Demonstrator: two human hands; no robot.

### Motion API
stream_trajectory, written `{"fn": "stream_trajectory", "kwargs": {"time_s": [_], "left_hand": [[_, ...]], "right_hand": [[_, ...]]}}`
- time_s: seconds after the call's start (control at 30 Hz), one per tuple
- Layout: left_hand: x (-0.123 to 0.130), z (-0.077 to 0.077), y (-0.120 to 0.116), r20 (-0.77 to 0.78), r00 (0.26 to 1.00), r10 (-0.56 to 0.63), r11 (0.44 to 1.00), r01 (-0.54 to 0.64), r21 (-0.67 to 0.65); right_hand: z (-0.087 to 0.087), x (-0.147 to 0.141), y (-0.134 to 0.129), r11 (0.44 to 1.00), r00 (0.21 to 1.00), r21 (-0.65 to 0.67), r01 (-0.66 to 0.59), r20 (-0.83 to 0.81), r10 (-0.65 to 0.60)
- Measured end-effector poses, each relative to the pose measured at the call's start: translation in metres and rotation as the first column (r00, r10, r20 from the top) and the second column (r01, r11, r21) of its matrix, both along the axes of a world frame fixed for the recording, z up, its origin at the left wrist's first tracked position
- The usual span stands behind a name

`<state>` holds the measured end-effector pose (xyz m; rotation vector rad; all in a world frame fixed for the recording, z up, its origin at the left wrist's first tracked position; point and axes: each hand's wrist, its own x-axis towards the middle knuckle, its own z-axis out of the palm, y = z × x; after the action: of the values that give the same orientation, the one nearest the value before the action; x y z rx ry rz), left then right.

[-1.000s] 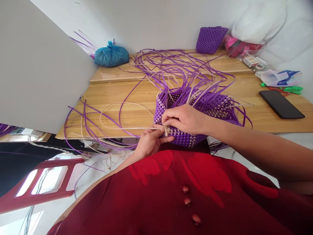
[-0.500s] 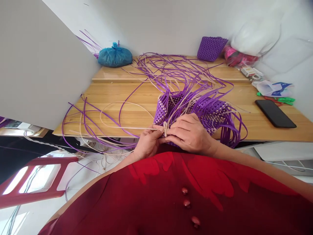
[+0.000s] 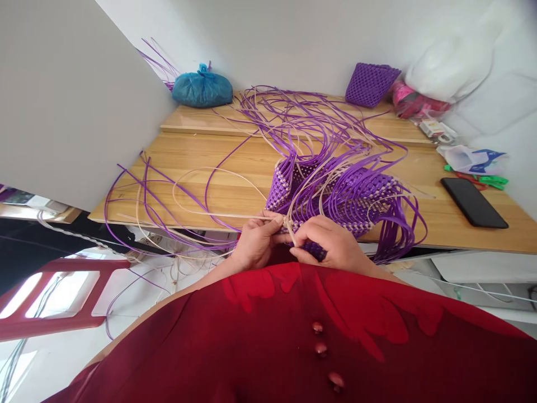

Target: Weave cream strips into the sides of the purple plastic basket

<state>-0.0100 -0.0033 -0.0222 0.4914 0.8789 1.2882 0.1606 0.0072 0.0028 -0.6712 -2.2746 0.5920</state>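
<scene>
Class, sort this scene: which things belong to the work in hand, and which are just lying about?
Work in hand:
cream strand, pinched by left hand and right hand
basket
purple strands

Lying about, it seems:
phone
blue bag
white bag
pink bundle
purple pouch (woven, perhaps related)

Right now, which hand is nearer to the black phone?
Right. The right hand is at the near edge of the purple weaving, left of the black phone; the left hand is farther left.

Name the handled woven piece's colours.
The woven piece is purple and cream, best seen in the head view.
</scene>
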Motion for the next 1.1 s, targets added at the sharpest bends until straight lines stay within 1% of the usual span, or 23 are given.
{"fn": "stream_trajectory", "kwargs": {"time_s": [0.07, 0.1, 0.13, 0.17, 0.2, 0.27, 0.3, 0.33, 0.37, 0.4, 0.53, 0.6, 0.67, 0.77, 0.83, 0.9, 1.0, 1.1], "left_hand": [[0.001, 0.002, 0.0, -0.009, 1.0, 0.0, 1.0, 0.0, 0.008], [0.002, 0.003, 0.001, -0.017, 1.0, 0.003, 1.0, -0.003, 0.005], [0.002, 0.004, 0.001, -0.023, 1.0, 0.004, 1.0, -0.004, -0.001], [0.003, 0.005, 0.002, -0.028, 1.0, -0.001, 1.0, 0.0, -0.006], [0.003, 0.005, 0.002, -0.033, 0.999, -0.005, 1.0, 0.005, -0.009], [0.003, 0.004, 0.002, -0.045, 0.999, -0.015, 1.0, 0.015, -0.013], [0.002, 0.003, 0.002, -0.049, 0.998, -0.026, 1.0, 0.026, -0.013], [0.002, 0.002, 0.001, -0.054, 0.998, -0.036, 0.999, 0.035, -0.013], [0.0, 0.0, 0.0, -0.057, 0.997, -0.043, 0.999, 0.043, -0.013], [-0.001, -0.001, -0.001, -0.059, 0.997, -0.051, 0.999, 0.051, -0.011], [-0.005, -0.004, -0.004, -0.074, 0.991, -0.109, 0.994, 0.109, -0.008], [-0.005, -0.004, -0.004, -0.082, 0.99, -0.118, 0.993, 0.117, -0.016], [-0.003, -0.004, -0.003, -0.093, 0.992, -0.087, 0.996, 0.085, -0.025], [0.0, -0.007, -0.002, -0.108, 0.993, -0.053, 0.997, 0.047, -0.058], [0.001, -0.009, -0.003, -0.116, 0.992, -0.05, 0.997, 0.042, -0.068], [0.0, -0.01, -0.004, -0.117, 0.991, -0.066, 0.997, 0.059, -0.056], [-0.004, -0.008, -0.004, -0.109, 0.988, -0.107, 0.994, 0.105, -0.023], [-0.009, -0.01, -0.006, -0.089, 0.982, -0.165, 0.986, 0.167, 0.011]], "right_hand": [[-0.004, 0.002, -0.004, 0.993, 0.996, -0.115, -0.021, -0.089, 0.011], [-0.008, 0.002, -0.006, 0.981, 0.989, -0.188, -0.044, -0.146, 0.016], [-0.011, 0.001, -0.008, 0.956, 0.979, -0.282, -0.077, -0.204, 0.018], [-0.016, 0.001, -0.01, 0.914, 0.965, -0.388, -0.116, -0.262, 0.011], [-0.02, 0.0, -0.012, 0.852, 0.95, -0.498, -0.162, -0.313, -0.002], [-0.026, -0.002, -0.016, 0.698, 0.921, -0.67, -0.252, -0.387, -0.038], [-0.028, -0.003, -0.018, 0.637, 0.913, -0.719, -0.279, -0.405, -0.056], [-0.029, -0.004, -0.019, 0.6, 0.91, -0.746, -0.291, -0.409, -0.067], [-0.029, -0.004, -0.02, 0.584, 0.912, -0.759, -0.289, -0.404, -0.074], [-0.028, -0.005, -0.02, 0.582, 0.914, -0.763, -0.282, -0.398, -0.079], [-0.022, -0.005, -0.019, 0.609, 0.924, -0.756, -0.239, -0.37, -0.098], [-0.022, -0.003, -0.016, 0.594, 0.931, -0.77, -0.232, -0.353, -0.093], [-0.026, 0.0, -0.011, 0.575, 0.941, -0.784, -0.233, -0.331, -0.07], [-0.036, 0.004, -0.004, 0.591, 0.956, -0.771, -0.237, -0.293, 0.001], [-0.042, 0.005, 0.0, 0.595, 0.959, -0.763, -0.252, -0.281, 0.046], [-0.044, 0.006, 0.0, 0.582, 0.95, -0.761, -0.285, -0.304, 0.068], [-0.038, 0.007, -0.003, 0.567, 0.939, -0.767, -0.301, -0.342, 0.036], [-0.027, 0.009, -0.008, 0.543, 0.947, -0.798, -0.262, -0.32, -0.014]]}}
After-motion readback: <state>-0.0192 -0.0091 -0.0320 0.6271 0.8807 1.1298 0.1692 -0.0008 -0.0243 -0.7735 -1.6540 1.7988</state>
